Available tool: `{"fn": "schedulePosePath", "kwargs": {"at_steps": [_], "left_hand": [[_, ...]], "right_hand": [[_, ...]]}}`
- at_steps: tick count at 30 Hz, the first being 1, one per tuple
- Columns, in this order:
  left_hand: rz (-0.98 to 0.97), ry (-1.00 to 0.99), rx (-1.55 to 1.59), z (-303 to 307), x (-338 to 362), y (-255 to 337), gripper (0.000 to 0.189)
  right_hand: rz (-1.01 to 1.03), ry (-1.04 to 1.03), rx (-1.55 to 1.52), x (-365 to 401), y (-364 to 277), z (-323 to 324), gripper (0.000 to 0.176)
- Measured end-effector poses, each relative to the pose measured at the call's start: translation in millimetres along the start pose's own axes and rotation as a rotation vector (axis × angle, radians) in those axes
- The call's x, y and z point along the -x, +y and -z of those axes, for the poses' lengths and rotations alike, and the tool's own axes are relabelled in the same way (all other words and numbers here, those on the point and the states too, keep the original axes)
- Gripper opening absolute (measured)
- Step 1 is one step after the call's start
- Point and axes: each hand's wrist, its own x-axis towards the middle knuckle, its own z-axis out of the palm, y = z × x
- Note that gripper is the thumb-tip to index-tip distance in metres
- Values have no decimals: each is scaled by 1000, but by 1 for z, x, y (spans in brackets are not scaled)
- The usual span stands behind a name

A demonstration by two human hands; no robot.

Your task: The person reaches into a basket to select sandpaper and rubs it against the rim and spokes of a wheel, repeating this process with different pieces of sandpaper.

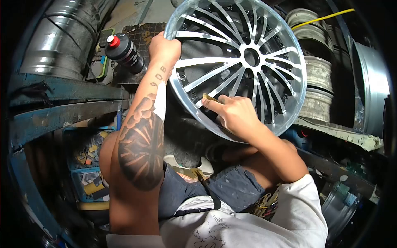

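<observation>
White tee [248, 221] nearest; L hand [164, 49] grips wheel [244, 61] edge, R hand [237, 112] pinches tan scrap [209, 98] nr gap btwn spokes [206, 62]

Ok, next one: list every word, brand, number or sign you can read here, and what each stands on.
"90B", or perhaps "908": tattoo on the person's left forearm; last character uncertain.
"SK": yellow letters on the dark patterned mat; any further letters unclear.
Too small or blurred to read: the label on the dark bottle.
No lettering can be made out on the wheel.
</observation>
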Motion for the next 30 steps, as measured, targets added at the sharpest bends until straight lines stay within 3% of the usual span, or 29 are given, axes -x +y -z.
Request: {"fn": "schedulePosePath", "kwargs": {"at_steps": [3, 4, 14, 17, 21, 22, 25, 30], "left_hand": [[23, -36, -53, 0, -8, -6, 36], [3, -12, -30, -1, -6, -5, 35], [4, -22, -77, 1, -5, -4, 34], [-2, -21, -19, -1, -5, -5, 35], [19, -37, -59, 2, -3, -1, 38], [10, -38, -27, 1, -4, -1, 37], [-16, -12, 13, 0, -2, -4, 35], [18, -9, 3, 0, -2, -2, 35]], "right_hand": [[49, -101, 92, -2, -2, 18, 40], [85, -2, 31, -4, -2, 16, 42], [29, -121, 39, -5, -4, 11, 41], [100, -42, 14, -10, 4, 5, 43], [59, -177, 44, -11, 1, 11, 45], [88, -96, -8, -13, 5, 4, 45], [91, -193, 40, -11, 1, 15, 46], [106, -127, 76, -3, 1, 17, 40]]}}
